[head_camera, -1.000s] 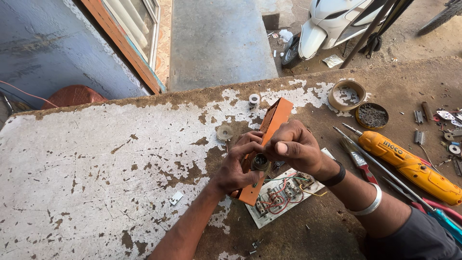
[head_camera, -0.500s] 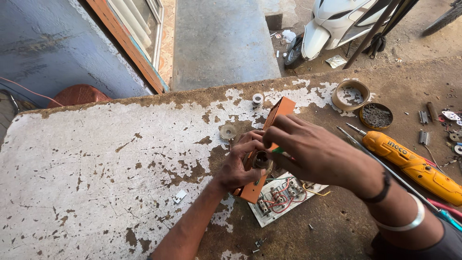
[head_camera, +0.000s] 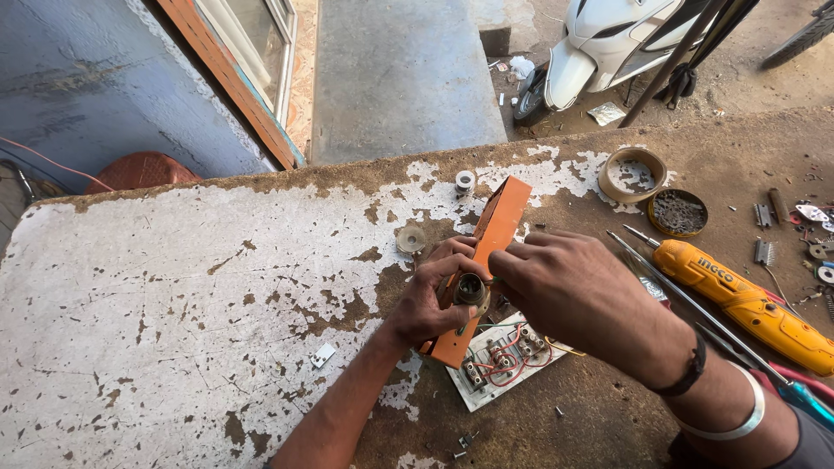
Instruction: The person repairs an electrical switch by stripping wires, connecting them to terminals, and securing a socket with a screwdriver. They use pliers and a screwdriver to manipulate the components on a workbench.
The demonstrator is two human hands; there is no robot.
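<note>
An orange rectangular box (head_camera: 497, 224) stands tilted on edge at the middle of the worn table (head_camera: 174, 313). My left hand (head_camera: 433, 295) grips its lower part and holds a small round metal fitting (head_camera: 470, 290) against it. My right hand (head_camera: 569, 291) comes from the right, fingertips pinching the box edge just above the fitting. Under both hands lies a white switch plate (head_camera: 499, 365), back up, showing red wires and terminals.
A yellow electric screwdriver (head_camera: 747, 295) and long thin screwdrivers (head_camera: 686, 300) lie at the right. Two round tins (head_camera: 632, 174) (head_camera: 678, 213) with small parts stand behind them. Loose metal bits are scattered at the far right. A white scooter (head_camera: 599, 39) is parked beyond the table.
My right hand has slid left and lower over the orange box, its fingers now closing on the edge above the fitting. The left hand keeps its hold.
</note>
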